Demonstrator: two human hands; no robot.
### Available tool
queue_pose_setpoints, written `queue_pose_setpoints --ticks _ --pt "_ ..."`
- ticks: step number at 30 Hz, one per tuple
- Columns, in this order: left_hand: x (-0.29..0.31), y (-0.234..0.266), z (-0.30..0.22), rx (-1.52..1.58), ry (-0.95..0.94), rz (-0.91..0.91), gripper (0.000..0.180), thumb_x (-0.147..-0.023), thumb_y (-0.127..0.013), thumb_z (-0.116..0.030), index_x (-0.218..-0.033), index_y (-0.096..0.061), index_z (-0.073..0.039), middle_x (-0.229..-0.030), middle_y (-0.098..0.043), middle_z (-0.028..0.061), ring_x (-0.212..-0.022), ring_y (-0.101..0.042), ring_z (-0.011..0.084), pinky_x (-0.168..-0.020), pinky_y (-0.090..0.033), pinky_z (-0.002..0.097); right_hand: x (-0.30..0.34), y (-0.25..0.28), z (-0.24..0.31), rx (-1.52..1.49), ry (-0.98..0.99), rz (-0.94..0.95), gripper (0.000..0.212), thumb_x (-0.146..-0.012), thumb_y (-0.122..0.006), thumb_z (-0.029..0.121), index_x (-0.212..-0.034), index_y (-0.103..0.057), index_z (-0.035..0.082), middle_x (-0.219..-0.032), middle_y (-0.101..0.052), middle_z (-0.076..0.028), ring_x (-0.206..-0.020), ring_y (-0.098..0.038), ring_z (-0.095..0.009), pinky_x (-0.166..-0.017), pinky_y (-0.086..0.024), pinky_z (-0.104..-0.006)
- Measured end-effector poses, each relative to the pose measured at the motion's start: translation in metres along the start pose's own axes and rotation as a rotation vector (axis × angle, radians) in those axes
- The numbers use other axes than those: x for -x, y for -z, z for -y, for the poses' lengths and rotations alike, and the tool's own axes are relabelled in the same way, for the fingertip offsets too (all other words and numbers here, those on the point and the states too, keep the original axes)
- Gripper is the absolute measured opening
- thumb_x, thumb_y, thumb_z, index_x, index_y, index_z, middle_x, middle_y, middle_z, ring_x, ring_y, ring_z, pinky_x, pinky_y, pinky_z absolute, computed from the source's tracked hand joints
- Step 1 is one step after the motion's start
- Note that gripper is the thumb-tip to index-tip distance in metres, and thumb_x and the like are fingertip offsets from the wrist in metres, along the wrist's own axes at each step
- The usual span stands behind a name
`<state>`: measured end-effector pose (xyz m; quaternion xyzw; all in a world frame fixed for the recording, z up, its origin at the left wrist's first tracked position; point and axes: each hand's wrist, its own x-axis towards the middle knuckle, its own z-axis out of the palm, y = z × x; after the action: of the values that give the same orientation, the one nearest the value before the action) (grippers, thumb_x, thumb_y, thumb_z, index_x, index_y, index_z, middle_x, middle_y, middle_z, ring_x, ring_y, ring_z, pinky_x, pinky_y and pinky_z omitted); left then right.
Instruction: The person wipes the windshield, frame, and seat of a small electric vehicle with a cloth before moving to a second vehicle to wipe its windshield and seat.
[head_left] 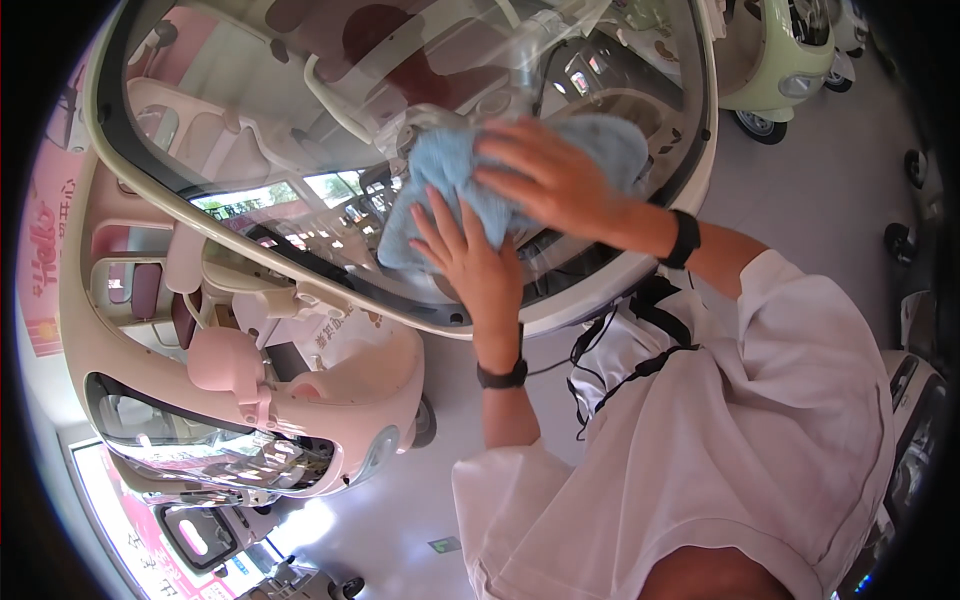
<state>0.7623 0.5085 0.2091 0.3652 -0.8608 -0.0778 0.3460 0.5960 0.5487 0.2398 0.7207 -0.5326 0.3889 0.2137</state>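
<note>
A light blue cloth (455,160) lies bunched and spread against the lower part of a curved windshield (290,200) on a cream-coloured small vehicle. My left hand (478,258) presses on the cloth's lower edge with its fingers spread. Higher up and to the right, my right hand (560,185) rests across the cloth, fingers stretched out and slightly blurred. Part of the cloth shows past it on the right. Through the glass, a seat and steering parts are visible, mixed with reflections of lit windows.
A pink small vehicle (370,365) with a pink helmet (224,358) on it stands at the left. Pale green scooter (775,60) is parked at the far right. Dark cables (580,350) hang in front of my body. Grey floor (810,200) lies to the right.
</note>
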Motion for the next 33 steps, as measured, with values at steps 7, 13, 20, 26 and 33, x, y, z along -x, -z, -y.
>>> queue_pose_setpoints --ticks 7,13,20,26,33 --pt "-0.040 -0.019 -0.046 0.013 -0.129 -0.019 0.074 -0.075 -0.066 -0.010 -0.144 -0.041 -0.013 -0.155 -0.028 0.0142 -0.144 -0.018 0.0426 -0.109 -0.008 0.0693 0.021 0.027 -0.035 0.115 -0.227 -0.087 0.056 -0.061 -0.073 0.003 -0.116 -0.061 0.006 -0.135 -0.049 -0.012 -0.130 -0.044 -0.035 -0.104 -0.041 -0.0458" --pt "0.076 -0.065 -0.029 0.039 -0.240 0.283 0.071 -0.071 -0.064 -0.008 -0.140 -0.047 -0.017 -0.149 -0.038 0.0106 -0.140 -0.029 0.0379 -0.108 -0.019 0.0674 0.172 0.011 -0.009 -0.017 -0.249 0.046 0.060 -0.061 -0.076 0.009 -0.118 -0.058 0.005 -0.135 -0.046 -0.018 -0.130 -0.042 -0.044 -0.104 -0.039 -0.0543" --pt "0.167 -0.056 0.047 -0.049 -0.124 0.343 0.062 -0.069 -0.065 -0.007 -0.129 -0.053 -0.011 -0.144 -0.042 0.0120 -0.139 -0.031 0.0379 -0.110 -0.020 0.0648 0.170 -0.028 0.054 -0.066 -0.081 0.292 0.041 -0.075 -0.066 0.012 -0.116 -0.062 0.008 -0.132 -0.051 -0.011 -0.131 -0.045 -0.031 -0.105 -0.041 -0.0485" --pt "0.065 -0.011 0.040 0.001 0.009 -0.043 0.064 -0.066 -0.065 -0.002 -0.128 -0.047 0.000 -0.149 -0.032 0.0248 -0.141 -0.021 0.0488 -0.112 -0.011 0.0663 0.034 -0.031 0.045 -0.155 -0.009 0.083 0.037 -0.076 -0.064 0.009 -0.113 -0.065 0.007 -0.127 -0.054 -0.011 -0.126 -0.050 -0.029 -0.106 -0.041 -0.0450" --pt "-0.017 -0.013 -0.020 0.042 -0.031 -0.076 0.073 -0.069 -0.065 -0.003 -0.140 -0.046 -0.011 -0.154 -0.030 0.0165 -0.144 -0.019 0.0445 -0.110 -0.010 0.0674 0.016 0.009 -0.007 0.005 -0.178 -0.066 0.053 -0.065 -0.074 0.008 -0.116 -0.063 0.006 -0.132 -0.051 -0.013 -0.128 -0.048 -0.034 -0.104 -0.043 -0.0468"
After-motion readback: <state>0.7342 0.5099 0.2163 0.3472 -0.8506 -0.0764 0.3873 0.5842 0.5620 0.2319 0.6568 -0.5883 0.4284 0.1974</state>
